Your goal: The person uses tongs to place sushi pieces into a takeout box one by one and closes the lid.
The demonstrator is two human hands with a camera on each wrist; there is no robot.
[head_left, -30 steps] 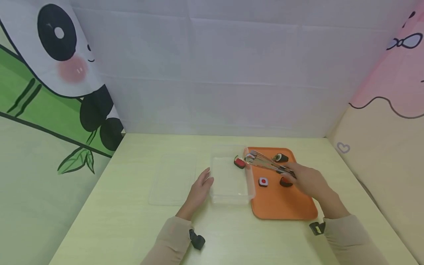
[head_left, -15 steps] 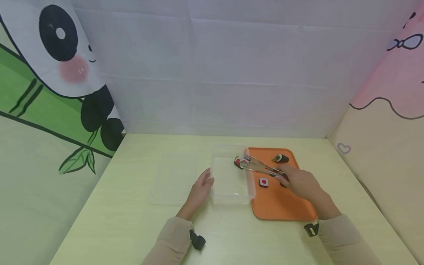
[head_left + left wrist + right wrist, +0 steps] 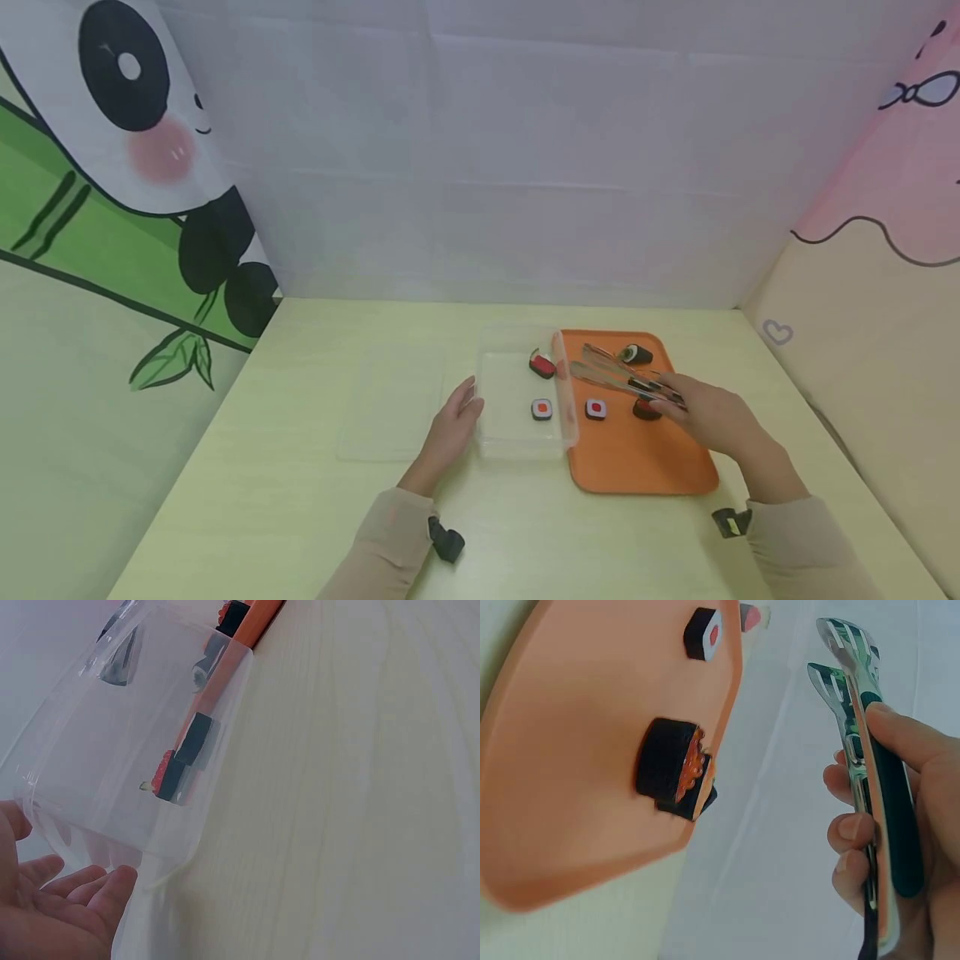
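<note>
My left hand (image 3: 452, 423) rests its fingertips against the outside of the clear plastic container (image 3: 517, 446); the left wrist view shows fingers (image 3: 112, 892) at its wall. Inside lie a red-topped sushi piece (image 3: 542, 364) and a square sushi roll with an orange centre (image 3: 542, 409). My right hand (image 3: 708, 417) grips metal tongs (image 3: 603, 379) above the orange tray (image 3: 637, 467). In the right wrist view, the tongs (image 3: 866, 750) have parted tips with nothing between them. On the tray sit a square red-centred roll (image 3: 596, 409), a cone-shaped roll (image 3: 636, 354) and a dark, orange-roe sushi piece (image 3: 667, 761), partly hidden by another piece.
A clear flat lid (image 3: 390, 408) lies on the pale table (image 3: 247, 500) left of the container. The container's right edge overlaps the tray's left edge. A white cloth backdrop (image 3: 480, 167) stands behind the table.
The tongs carried the orange-centred roll over the container and let it go; it now lies inside. My right hand has drawn back rightward with the tongs. My left hand has stayed put.
</note>
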